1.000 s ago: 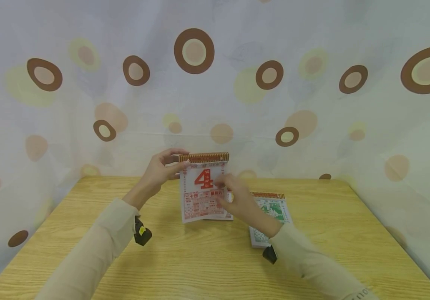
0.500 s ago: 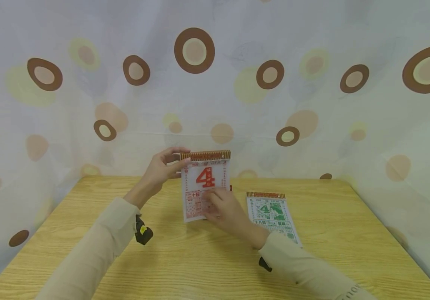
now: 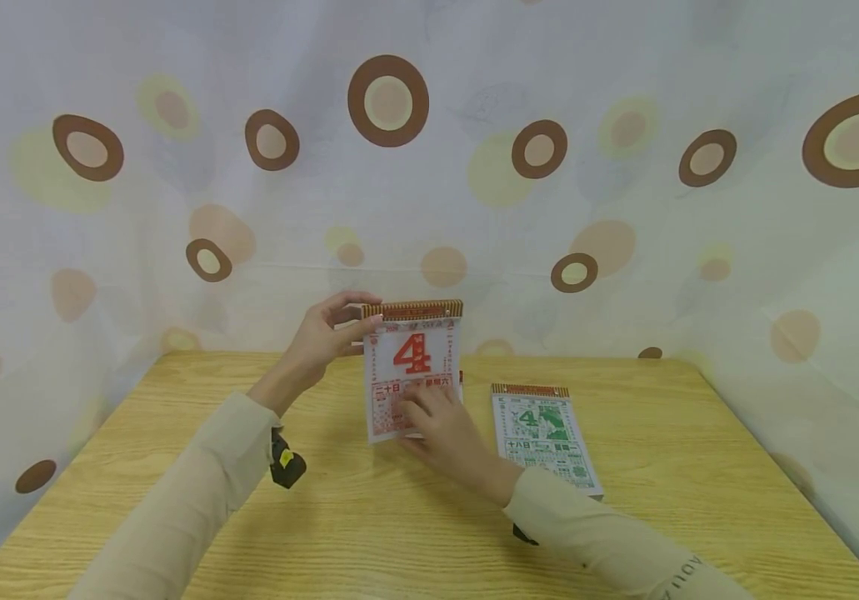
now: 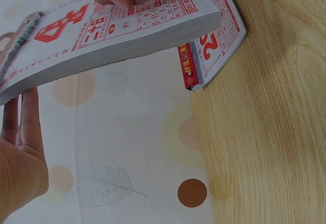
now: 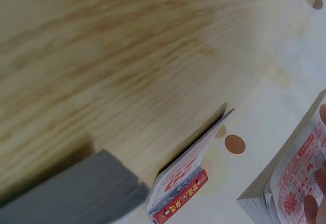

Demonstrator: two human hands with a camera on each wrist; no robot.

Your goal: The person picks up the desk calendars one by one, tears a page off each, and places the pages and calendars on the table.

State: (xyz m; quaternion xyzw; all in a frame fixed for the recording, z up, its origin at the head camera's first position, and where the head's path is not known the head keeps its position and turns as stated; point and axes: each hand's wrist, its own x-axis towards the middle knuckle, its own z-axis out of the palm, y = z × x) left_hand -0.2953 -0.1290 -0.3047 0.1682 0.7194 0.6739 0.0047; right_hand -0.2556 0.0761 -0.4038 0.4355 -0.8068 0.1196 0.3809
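Observation:
Raised over the table, a thick tear-off calendar [image 3: 416, 354] faces the camera with a red 4 on its top page. My left hand [image 3: 317, 340] grips it by the upper left corner, thumb in front; in the left wrist view the fingers [image 4: 29, 117] lie behind the pad. With bent fingers my right hand [image 3: 447, 433] touches the lower part of the page. In the right wrist view only the fingertips [image 5: 310, 208] show at the right edge, against the calendar pages [image 5: 300, 178]. Whether they pinch a sheet cannot be told.
A calendar with a green 4 [image 3: 545, 433] lies on the wooden table [image 3: 669, 467], right of centre. Behind the raised one is another calendar with a red and gold header [image 4: 187, 66]. A patterned cloth [image 3: 444, 208] hangs around the table.
My right hand has moved left and down from the calendar's right edge onto its lower page. The page, swung out before, now lies flatter. The calendar has shifted slightly right and up.

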